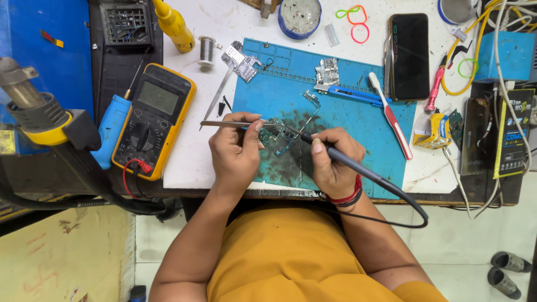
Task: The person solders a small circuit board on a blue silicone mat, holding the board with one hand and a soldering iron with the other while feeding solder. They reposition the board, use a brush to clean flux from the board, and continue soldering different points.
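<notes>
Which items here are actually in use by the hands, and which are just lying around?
In use: left hand holding tweezers; right hand holding soldering iron; circuit board; blue mat.

Lying about: multimeter, phone, toothbrush, solder spool, yellow bottle.

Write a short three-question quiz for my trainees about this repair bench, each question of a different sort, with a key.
1. True or false: the right hand holds a soldering iron whose tip meets the circuit board.
2. Which tool is in the left hand? A) toothbrush B) tweezers C) hot-air gun
3. Fill in: the circuit board lies on a ____-coloured work mat.

Key
1. True.
2. B: the tweezers are pinched in that hand, their points at the board. The toothbrush lies on the mat to the right; the hot-air gun sits at the left, untouched.
3. Blue.
</notes>
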Tool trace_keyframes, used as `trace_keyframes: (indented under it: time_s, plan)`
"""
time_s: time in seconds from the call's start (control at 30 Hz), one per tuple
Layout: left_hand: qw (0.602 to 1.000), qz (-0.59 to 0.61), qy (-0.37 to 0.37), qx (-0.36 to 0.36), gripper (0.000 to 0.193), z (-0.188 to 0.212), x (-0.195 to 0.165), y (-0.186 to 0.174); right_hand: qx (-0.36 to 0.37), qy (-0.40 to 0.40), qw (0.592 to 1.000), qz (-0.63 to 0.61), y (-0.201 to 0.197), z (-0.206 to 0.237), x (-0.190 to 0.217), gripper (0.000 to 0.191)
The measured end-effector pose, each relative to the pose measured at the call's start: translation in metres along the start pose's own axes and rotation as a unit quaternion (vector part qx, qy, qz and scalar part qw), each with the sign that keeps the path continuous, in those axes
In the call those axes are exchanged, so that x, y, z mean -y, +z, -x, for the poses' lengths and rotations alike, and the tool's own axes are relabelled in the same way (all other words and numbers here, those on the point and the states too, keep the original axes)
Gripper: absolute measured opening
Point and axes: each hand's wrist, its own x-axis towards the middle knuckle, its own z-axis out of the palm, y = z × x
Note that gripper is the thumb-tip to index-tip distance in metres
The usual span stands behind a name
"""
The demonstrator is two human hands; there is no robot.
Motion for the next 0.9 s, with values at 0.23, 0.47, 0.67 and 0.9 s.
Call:
trace_keyframes:
  time_s: [0.23,0.47,0.67,0.9]
  plan:
    - [0.999,-0.053,0.001,-0.003,0.009,-0.0026,0.0045,0.0042,0.047,0.000,0.999,-0.005,0.0000,-0.0059,0.0023,0.011]
    - [0.995,-0.090,0.032,0.004,0.010,-0.0040,0.0062,0.0057,0.054,0.008,0.999,-0.004,0.0017,-0.0088,0.0029,0.011]
    - [0.995,-0.091,0.031,0.009,0.010,-0.0038,0.0076,0.0058,0.060,0.005,0.998,0.001,0.0029,-0.0096,0.0033,0.011]
    - [0.995,-0.090,0.044,0.013,0.010,-0.0031,0.0073,0.0056,0.051,0.004,0.999,-0.005,0.0020,-0.0085,0.0031,0.010]
